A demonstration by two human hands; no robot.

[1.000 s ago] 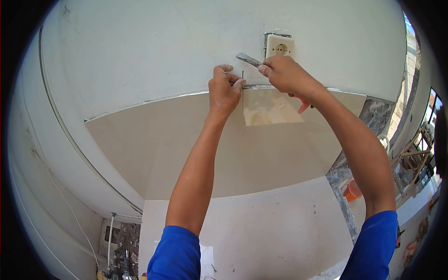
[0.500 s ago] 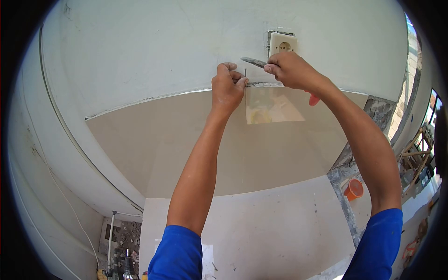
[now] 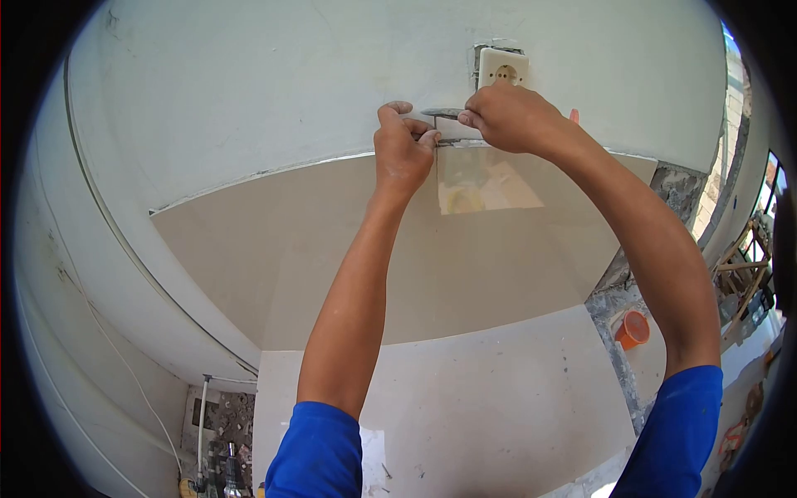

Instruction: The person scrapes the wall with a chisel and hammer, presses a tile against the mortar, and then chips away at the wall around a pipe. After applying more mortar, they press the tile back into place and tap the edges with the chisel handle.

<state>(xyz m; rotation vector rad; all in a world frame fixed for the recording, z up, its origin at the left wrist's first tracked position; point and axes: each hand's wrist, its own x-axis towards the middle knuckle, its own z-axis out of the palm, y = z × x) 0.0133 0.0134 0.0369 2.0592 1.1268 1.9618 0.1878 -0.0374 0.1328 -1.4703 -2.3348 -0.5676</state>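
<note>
A thin nail (image 3: 436, 123) stands upright at the top edge of the large beige tile (image 3: 349, 266), where the tile meets the wall. My left hand (image 3: 405, 149) pinches it low down between thumb and fingers. My right hand (image 3: 515, 118) is closed round a tool with a grey metal end (image 3: 440, 112) and a red handle, most of it hidden by the fist. That metal end lies right at the nail's head. Light shines back off the glossy tile just below both hands.
A wall socket (image 3: 501, 66) sits loose in its cutout just above my right hand. An orange bucket (image 3: 633, 329) stands at the lower right. Rubble (image 3: 234, 415) and a white pipe (image 3: 203, 423) are at the lower left. A pale surface (image 3: 481, 407) spreads below the tile.
My right hand has tipped the tool so its metal end came down onto the nail's head, and the red handle swung up behind the wrist. My left hand keeps its pinch.
</note>
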